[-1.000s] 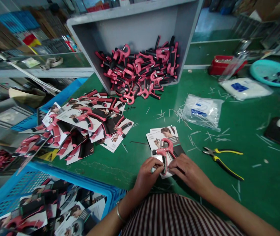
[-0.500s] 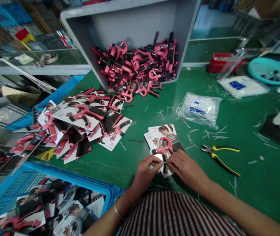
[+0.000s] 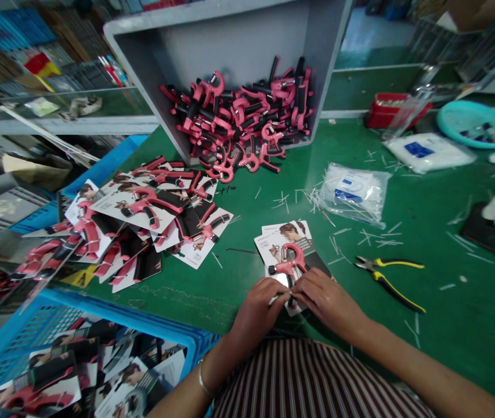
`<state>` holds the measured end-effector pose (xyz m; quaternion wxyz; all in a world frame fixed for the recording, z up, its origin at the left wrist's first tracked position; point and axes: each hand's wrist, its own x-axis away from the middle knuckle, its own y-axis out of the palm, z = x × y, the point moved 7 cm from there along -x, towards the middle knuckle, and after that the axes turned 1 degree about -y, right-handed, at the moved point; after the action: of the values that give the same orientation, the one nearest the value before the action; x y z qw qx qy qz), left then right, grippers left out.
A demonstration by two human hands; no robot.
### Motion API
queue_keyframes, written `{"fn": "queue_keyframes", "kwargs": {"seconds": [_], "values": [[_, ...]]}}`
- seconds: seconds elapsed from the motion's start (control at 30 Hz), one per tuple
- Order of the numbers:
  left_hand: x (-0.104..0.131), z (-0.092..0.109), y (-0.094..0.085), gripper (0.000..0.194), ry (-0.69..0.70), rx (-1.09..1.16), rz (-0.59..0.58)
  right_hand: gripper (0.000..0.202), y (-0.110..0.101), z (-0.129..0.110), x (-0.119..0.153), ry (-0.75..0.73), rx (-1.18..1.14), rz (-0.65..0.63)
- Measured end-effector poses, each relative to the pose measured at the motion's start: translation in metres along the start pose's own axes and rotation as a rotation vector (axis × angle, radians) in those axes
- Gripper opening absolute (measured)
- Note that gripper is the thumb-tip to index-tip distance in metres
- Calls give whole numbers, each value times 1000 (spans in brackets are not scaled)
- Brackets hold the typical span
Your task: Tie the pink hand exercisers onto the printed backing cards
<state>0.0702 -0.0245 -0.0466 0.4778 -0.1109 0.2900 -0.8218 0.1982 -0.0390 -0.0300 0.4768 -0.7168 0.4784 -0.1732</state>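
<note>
A pink and black hand grip strengthener lies on a printed backing card on the green bench, with further cards underneath. Over its lower black handle, my left hand and my right hand meet fingertip to fingertip. Both pinch a thin white cable tie, mostly hidden by the fingers. To the right of my right hand rest cutting pliers with yellow and black handles, touched by neither hand.
A grey bin on its side holds many loose hand grips. Carded grips are piled at left, above a blue crate of more cards. A bag of cable ties lies right of centre, with loose white strips around.
My hands have come together over the lower handle, fingertips now touching and covering more of it. The strengthener and card have stayed almost in place.
</note>
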Motion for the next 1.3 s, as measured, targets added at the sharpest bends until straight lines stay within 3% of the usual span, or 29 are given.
{"fn": "queue_keyframes", "kwargs": {"seconds": [0.1,0.2,0.3,0.4,0.53,0.63,0.73,0.83,0.93,1.0,1.07,1.17,1.3], "values": [[0,10,-1,22,35,-196,-95,17,1,1,0,29,-66,-16],[-1,21,-3,23,65,-479,-90,18,-1,-3,-1,12,-34,-26],[-2,33,-3,23,107,-591,-83,23,-2,-5,0,-9,36,-33],[-1,32,-3,26,84,-485,-97,21,-3,0,5,17,10,-36],[4,13,3,16,-24,-226,-37,11,2,7,8,97,-62,13],[10,-1,4,43,-80,-187,131,11,8,9,5,133,-131,77],[14,-9,7,53,-87,-227,214,9,12,11,4,165,-252,136],[14,-13,9,37,-65,-268,237,10,12,10,4,157,-274,178],[11,-14,3,15,-59,-314,330,11,9,13,6,265,-306,299],[7,-12,-2,10,-43,-321,372,13,8,19,9,371,-363,387],[2,-14,-10,9,-47,-258,371,14,3,26,14,399,-364,394],[0,-30,-34,10,-191,6,378,15,-17,50,40,318,-140,261],[1,-60,-56,38,-481,630,396,86,-60,140,111,412,344,136]]}}
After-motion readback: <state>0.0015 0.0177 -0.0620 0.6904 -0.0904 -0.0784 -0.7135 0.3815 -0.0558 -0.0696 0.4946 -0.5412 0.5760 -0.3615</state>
